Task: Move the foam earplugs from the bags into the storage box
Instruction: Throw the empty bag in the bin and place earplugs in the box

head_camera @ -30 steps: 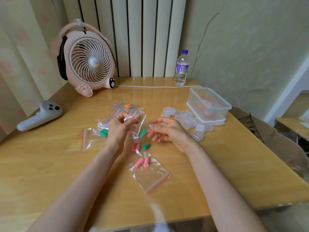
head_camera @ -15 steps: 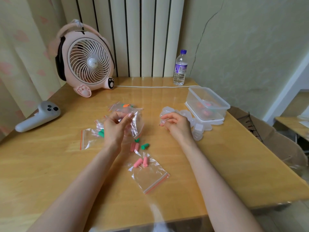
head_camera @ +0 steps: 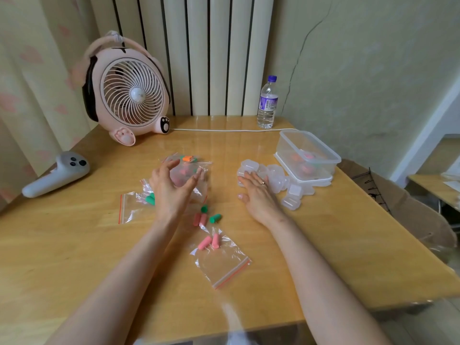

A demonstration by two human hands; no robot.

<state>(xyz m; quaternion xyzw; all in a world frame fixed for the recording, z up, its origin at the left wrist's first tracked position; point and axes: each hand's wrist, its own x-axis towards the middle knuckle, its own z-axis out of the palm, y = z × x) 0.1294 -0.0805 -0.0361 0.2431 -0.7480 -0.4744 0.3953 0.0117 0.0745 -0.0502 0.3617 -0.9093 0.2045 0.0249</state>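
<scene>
Several clear zip bags lie mid-table. The nearest bag [head_camera: 224, 265] holds two pink earplugs [head_camera: 209, 241]. A left bag [head_camera: 129, 205] holds green earplugs [head_camera: 150, 199], and a far bag shows an orange earplug [head_camera: 186, 158]. Two pink loose earplugs [head_camera: 200, 219] and two green loose earplugs [head_camera: 215, 217] lie on the wood. My left hand [head_camera: 171, 188] hovers with fingers spread over a crumpled bag [head_camera: 189, 173]. My right hand [head_camera: 258, 195] lies flat and open, fingertips on a cluster of small clear cases [head_camera: 273, 173]. The clear storage box [head_camera: 331, 160] at the right holds a few pink earplugs.
A pink desk fan [head_camera: 132, 95] stands at the back left, its white cable [head_camera: 224, 130] running along the back edge to a water bottle [head_camera: 267, 103]. A grey controller [head_camera: 57, 173] lies at the left. A cardboard box [head_camera: 398, 207] sits beyond the table's right edge.
My left hand has let go of the bag it held up and spread its fingers. My right hand moved right and forward from the bags onto the small clear cases.
</scene>
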